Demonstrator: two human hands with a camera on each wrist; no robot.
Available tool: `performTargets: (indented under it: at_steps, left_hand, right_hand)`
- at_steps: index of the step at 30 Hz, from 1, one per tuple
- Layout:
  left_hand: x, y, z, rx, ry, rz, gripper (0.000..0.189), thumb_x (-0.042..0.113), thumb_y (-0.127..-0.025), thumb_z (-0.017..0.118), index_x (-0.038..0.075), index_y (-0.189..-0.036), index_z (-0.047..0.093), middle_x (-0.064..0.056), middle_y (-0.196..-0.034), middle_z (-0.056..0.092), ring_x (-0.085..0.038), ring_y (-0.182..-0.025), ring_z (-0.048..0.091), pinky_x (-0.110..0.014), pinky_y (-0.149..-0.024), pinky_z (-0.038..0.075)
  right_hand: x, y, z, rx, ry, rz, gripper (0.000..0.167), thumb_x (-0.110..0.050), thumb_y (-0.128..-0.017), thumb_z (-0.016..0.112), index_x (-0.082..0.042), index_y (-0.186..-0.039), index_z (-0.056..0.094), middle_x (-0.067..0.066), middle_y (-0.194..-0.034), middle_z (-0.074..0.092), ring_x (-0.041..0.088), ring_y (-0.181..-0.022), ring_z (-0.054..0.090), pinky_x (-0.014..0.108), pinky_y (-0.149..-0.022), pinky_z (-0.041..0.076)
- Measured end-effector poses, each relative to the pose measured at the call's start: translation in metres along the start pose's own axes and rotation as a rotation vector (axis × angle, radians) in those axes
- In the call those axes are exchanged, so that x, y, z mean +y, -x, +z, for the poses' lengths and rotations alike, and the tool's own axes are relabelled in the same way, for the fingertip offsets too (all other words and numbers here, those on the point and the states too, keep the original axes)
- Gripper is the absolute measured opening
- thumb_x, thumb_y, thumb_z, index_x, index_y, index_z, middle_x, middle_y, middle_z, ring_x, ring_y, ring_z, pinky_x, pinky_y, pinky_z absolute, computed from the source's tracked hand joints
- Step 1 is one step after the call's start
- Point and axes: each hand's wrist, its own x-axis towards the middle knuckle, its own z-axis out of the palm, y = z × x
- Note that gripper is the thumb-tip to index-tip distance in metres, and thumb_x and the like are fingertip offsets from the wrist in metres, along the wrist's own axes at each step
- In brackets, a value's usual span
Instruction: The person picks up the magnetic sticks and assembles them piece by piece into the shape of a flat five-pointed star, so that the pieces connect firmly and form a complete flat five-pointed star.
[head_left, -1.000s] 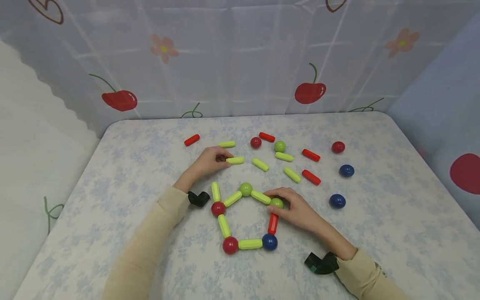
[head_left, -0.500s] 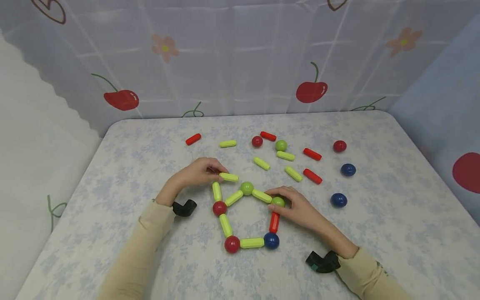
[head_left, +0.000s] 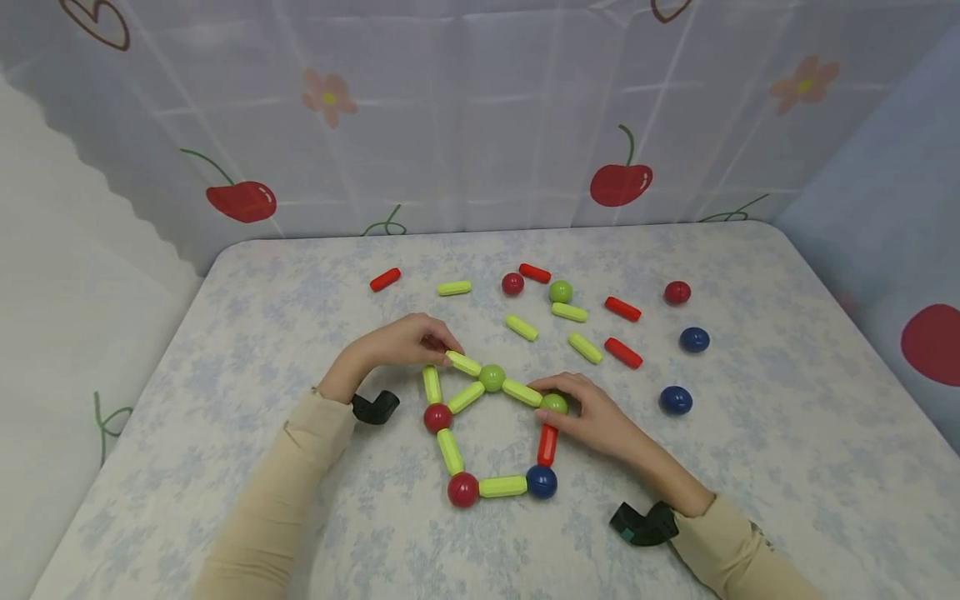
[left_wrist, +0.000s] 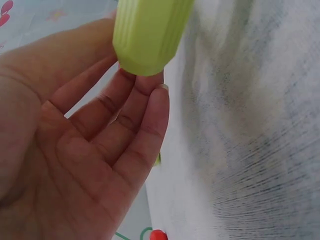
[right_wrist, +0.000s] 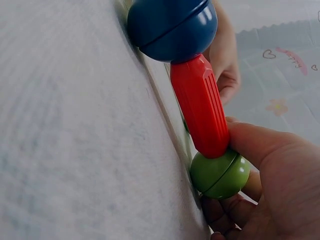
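My left hand (head_left: 401, 340) pinches the near end of a yellow-green magnetic rod (head_left: 463, 363), whose other end meets a green ball (head_left: 492, 378). That ball belongs to a five-sided ring of rods and balls lying on the table. My right hand (head_left: 588, 414) holds the ring's right-hand green ball (right_wrist: 220, 173) between thumb and fingers. From this ball a red rod (right_wrist: 200, 105) runs to a blue ball (right_wrist: 172, 30). A second rod (head_left: 432, 385) sticks out from the upper red ball (head_left: 438, 418), close under my left hand. Another red ball (head_left: 462, 490) forms the lower left corner.
Loose yellow-green rods (head_left: 521, 327), red rods (head_left: 622, 309) and balls lie behind the ring. Blue balls (head_left: 694, 340) sit to the right. The table (head_left: 172, 433) has a pale patterned cover and ends at a curtain (head_left: 465, 125).
My left hand has brought the yellow-green rod from behind the ring toward me, turned it, and set its end against the green ball. My right hand has stayed on its ball.
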Motion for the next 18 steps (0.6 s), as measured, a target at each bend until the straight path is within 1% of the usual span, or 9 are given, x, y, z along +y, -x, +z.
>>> performTargets:
  at_steps: [3,6,8,10,12,13,14,16,18]
  left_hand:
    - [0.0,0.004,0.004,0.06,0.02,-0.028,0.024,0.005,-0.087,0.067,-0.001,-0.109,0.067,-0.007,-0.102,0.065,-0.019,-0.087,0.058,-0.032,-0.081,0.047]
    - [0.001,0.016,0.01,0.194,0.005,-0.081,0.028,0.008,-0.09,0.064,-0.002,-0.116,0.063,-0.009,-0.107,0.062,-0.021,-0.095,0.057,-0.035,-0.086,0.045]
    - [0.004,0.028,0.016,0.299,-0.015,-0.136,0.031,0.011,-0.092,0.062,-0.001,-0.12,0.06,-0.01,-0.107,0.061,-0.023,-0.097,0.056,-0.037,-0.086,0.045]
    - [0.008,0.042,0.024,0.384,-0.043,-0.196,0.032,0.014,-0.093,0.06,0.002,-0.123,0.059,-0.01,-0.105,0.061,-0.024,-0.094,0.058,-0.039,-0.083,0.046]
    - [0.014,0.056,0.036,0.429,-0.043,-0.256,0.035,0.015,-0.094,0.059,0.005,-0.127,0.056,-0.009,-0.102,0.062,-0.023,-0.09,0.059,-0.038,-0.077,0.048]
    - [0.017,0.062,0.043,0.439,-0.03,-0.279,0.039,0.015,-0.094,0.059,0.005,-0.131,0.053,-0.008,-0.102,0.062,-0.022,-0.089,0.059,-0.037,-0.077,0.049]
    - [0.019,0.068,0.051,0.445,0.006,-0.297,0.043,0.015,-0.093,0.06,0.005,-0.134,0.049,-0.008,-0.102,0.062,-0.021,-0.089,0.06,-0.036,-0.076,0.049]
    - [0.023,0.075,0.067,0.453,0.123,-0.338,0.053,0.014,-0.092,0.062,0.003,-0.139,0.041,-0.007,-0.101,0.062,-0.019,-0.088,0.061,-0.034,-0.074,0.049]
    - [0.026,0.077,0.08,0.462,0.244,-0.371,0.06,0.014,-0.09,0.064,0.001,-0.141,0.036,-0.007,-0.102,0.062,-0.018,-0.088,0.061,-0.031,-0.073,0.05]
  right_hand:
    - [0.0,0.0,0.0,0.0,0.0,0.002,0.034,-0.024,-0.087,0.069,-0.015,-0.119,0.063,-0.003,-0.116,0.059,0.018,-0.112,0.048,0.045,-0.095,0.035]
    - [0.0,-0.001,0.001,-0.003,-0.002,0.003,0.034,-0.025,-0.087,0.069,-0.015,-0.119,0.063,-0.003,-0.117,0.058,0.018,-0.112,0.048,0.045,-0.095,0.035]
    - [0.0,-0.001,0.001,-0.003,-0.001,0.003,0.034,-0.025,-0.087,0.069,-0.015,-0.119,0.063,-0.003,-0.117,0.058,0.018,-0.113,0.047,0.045,-0.095,0.035]
    - [-0.001,-0.001,0.002,-0.002,0.0,0.006,0.035,-0.026,-0.087,0.069,-0.015,-0.119,0.063,-0.003,-0.117,0.058,0.019,-0.113,0.047,0.046,-0.095,0.035]
    - [-0.002,-0.001,0.001,0.001,0.004,0.015,0.035,-0.026,-0.087,0.069,-0.015,-0.119,0.063,-0.002,-0.117,0.058,0.02,-0.113,0.047,0.046,-0.095,0.035]
    - [-0.003,-0.001,0.001,0.003,0.005,0.019,0.035,-0.026,-0.087,0.069,-0.015,-0.119,0.063,-0.002,-0.117,0.058,0.02,-0.113,0.047,0.046,-0.095,0.035]
    - [-0.003,0.0,0.001,0.004,0.007,0.023,0.035,-0.026,-0.086,0.069,-0.015,-0.119,0.063,-0.002,-0.117,0.058,0.02,-0.114,0.047,0.046,-0.095,0.035]
    - [-0.003,0.0,0.0,0.004,0.01,0.032,0.036,-0.026,-0.087,0.069,-0.014,-0.119,0.063,-0.002,-0.118,0.058,0.021,-0.114,0.047,0.046,-0.096,0.035]
    - [-0.004,0.0,0.0,0.008,0.011,0.039,0.036,-0.026,-0.086,0.069,-0.014,-0.119,0.063,-0.001,-0.118,0.058,0.021,-0.114,0.047,0.046,-0.096,0.035]
